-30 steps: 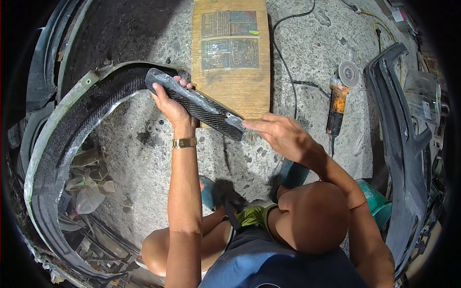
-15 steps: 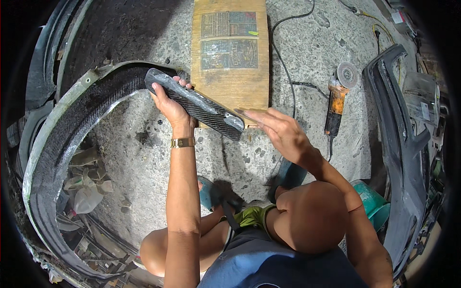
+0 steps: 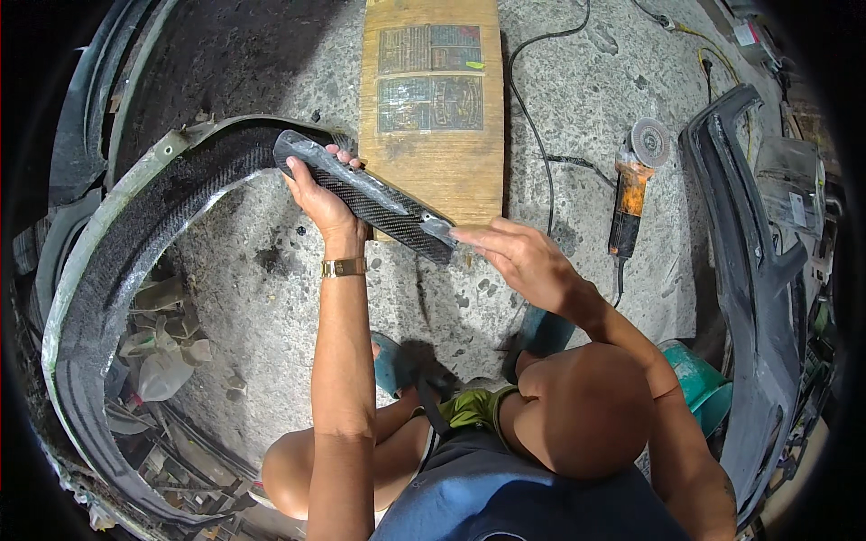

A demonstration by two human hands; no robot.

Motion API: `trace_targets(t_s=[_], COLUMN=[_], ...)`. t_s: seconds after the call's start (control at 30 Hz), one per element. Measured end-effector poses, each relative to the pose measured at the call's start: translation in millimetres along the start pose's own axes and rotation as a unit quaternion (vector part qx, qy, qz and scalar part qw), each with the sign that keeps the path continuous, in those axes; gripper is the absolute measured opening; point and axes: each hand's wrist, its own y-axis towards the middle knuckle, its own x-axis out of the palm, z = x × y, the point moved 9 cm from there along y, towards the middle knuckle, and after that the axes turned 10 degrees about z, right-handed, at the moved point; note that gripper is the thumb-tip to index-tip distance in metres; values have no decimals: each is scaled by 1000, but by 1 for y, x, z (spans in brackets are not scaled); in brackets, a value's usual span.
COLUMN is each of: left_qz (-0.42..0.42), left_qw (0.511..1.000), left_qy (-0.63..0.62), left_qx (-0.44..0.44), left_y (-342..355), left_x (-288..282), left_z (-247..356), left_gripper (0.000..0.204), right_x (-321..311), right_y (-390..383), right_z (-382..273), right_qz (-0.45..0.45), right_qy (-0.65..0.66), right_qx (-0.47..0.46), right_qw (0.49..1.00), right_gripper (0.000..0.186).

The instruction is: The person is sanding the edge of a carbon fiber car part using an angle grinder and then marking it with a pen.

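Observation:
My left hand [image 3: 320, 200] grips a long, narrow carbon-fibre strip [image 3: 374, 198] from below, holding it tilted above the concrete floor. The fingers wrap over its upper edge near the left end. My right hand [image 3: 516, 257] lies flat with its fingertips pressed against the strip's lower right end. A gold watch [image 3: 344, 268] sits on my left wrist. Just behind the strip lies a wooden board [image 3: 437, 153] with printed labels on it.
A large curved carbon-fibre arch panel [image 3: 99, 270] sweeps around the left. An orange angle grinder [image 3: 631, 185] with its black cable lies to the right. A dark bumper part [image 3: 749, 261] stands at the far right. Plastic scraps [image 3: 162, 347] lie lower left, a teal tub [image 3: 699, 383] by my right elbow.
My right hand has slid a little left along the strip's lower end. The left hand and the strip have hardly moved.

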Motion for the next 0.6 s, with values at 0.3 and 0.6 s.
trace_targets(t_s=[0.3, 0.6], left_qz=[-3, -14], left_qw=[1000, 1000], left_qy=[-1, -3], left_qx=[-4, 4], left_y=[1, 0], left_x=[-2, 1], left_z=[-3, 3], left_gripper=[35, 39], right_x=[-28, 10], right_y=[4, 1], right_z=[-7, 18], right_qz=[202, -8], right_qy=[39, 90], right_qx=[-54, 129], right_qw=[977, 987], right_gripper=[39, 46])
